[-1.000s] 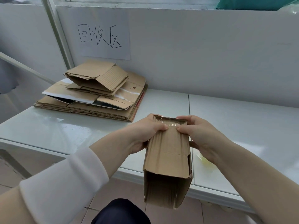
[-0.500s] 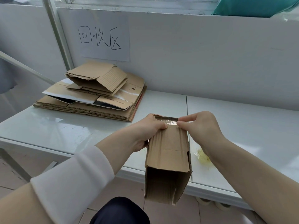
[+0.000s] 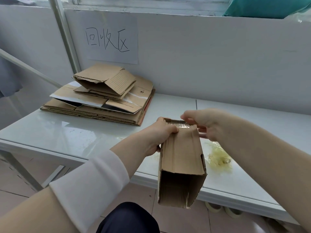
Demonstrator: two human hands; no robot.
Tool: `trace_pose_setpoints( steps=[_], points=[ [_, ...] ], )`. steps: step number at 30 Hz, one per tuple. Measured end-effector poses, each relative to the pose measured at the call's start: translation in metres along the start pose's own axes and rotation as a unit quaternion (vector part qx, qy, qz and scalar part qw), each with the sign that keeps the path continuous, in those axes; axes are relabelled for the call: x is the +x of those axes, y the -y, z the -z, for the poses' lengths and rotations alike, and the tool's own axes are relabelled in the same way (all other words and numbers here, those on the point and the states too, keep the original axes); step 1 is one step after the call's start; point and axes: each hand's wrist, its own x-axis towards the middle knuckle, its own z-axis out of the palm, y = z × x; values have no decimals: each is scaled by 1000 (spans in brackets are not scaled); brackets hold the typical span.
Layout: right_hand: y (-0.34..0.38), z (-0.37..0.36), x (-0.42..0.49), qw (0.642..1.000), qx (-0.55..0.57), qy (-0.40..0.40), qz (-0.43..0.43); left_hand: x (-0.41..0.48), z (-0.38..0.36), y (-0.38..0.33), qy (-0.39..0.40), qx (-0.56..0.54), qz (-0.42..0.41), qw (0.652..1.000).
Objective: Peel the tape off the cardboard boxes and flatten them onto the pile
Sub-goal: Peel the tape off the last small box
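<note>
A long brown cardboard box (image 3: 181, 158) is held over the table's front edge, its open end toward me. My left hand (image 3: 159, 133) grips the box's far left corner, thumb on top. Clear tape (image 3: 179, 124) covers the far end. My right hand (image 3: 207, 123) is blurred at the far right corner, its fingers pinching at the tape's edge. A pile of flattened cardboard (image 3: 101, 101) lies at the table's back left, under a paper sign.
A crumpled wad of yellowish peeled tape (image 3: 218, 158) lies on the white table (image 3: 67, 132) just right of the box. Rolls of tape (image 3: 223, 210) sit on the floor under the table. A white partition wall stands behind.
My right hand has lifted from the top of the box and shifted to the far right corner, pinching at the tape. The box is tilted slightly more. My left hand kept its grip.
</note>
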Motion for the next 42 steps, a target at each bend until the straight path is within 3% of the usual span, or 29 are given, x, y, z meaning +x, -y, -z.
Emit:
trace_pose_setpoints(
  steps=[2, 5, 9, 13, 16, 19, 21, 22, 26, 30, 32, 37, 42],
  points=[
    [8, 6, 4, 999, 10, 23, 41, 0, 1, 0, 2, -5, 1, 1000],
    [11, 28, 4, 963, -125, 9, 237, 0, 4, 1, 15, -19, 0, 1000],
    [-7, 44, 10, 834, -381, 72, 392, 2, 4, 2, 12, -6, -4, 1000],
    [-20, 37, 29, 681, -470, 50, 560, 2, 3, 1, 6, 1, -7, 1000],
    [-18, 41, 32, 573, -533, 42, 621, 2, 3, 1, 5, -2, -5, 1000],
    [-12, 46, 29, 498, -566, 29, 657, 1, 3, 0, 2, -2, -4, 1000],
    [-12, 45, 33, 499, -563, 26, 658, 1, 3, 0, 4, -1, -3, 1000],
    [-14, 44, 35, 526, -545, 28, 653, 0, 3, 0, 7, -3, -3, 1000],
    [-22, 35, 35, 720, -397, 30, 568, 0, 4, 2, 12, -7, -5, 1000],
    [-26, 33, 28, 822, -323, 10, 470, -4, 6, 2, 24, -7, -12, 1000],
    [-27, 34, 24, 827, -317, 14, 465, -8, 9, 1, 42, -12, -10, 999],
    [-25, 39, 13, 796, -341, 101, 490, -11, 16, -1, 34, -20, -7, 999],
    [-26, 27, 20, 740, -379, 27, 554, -16, 11, -4, 32, -8, -8, 999]
  ],
)
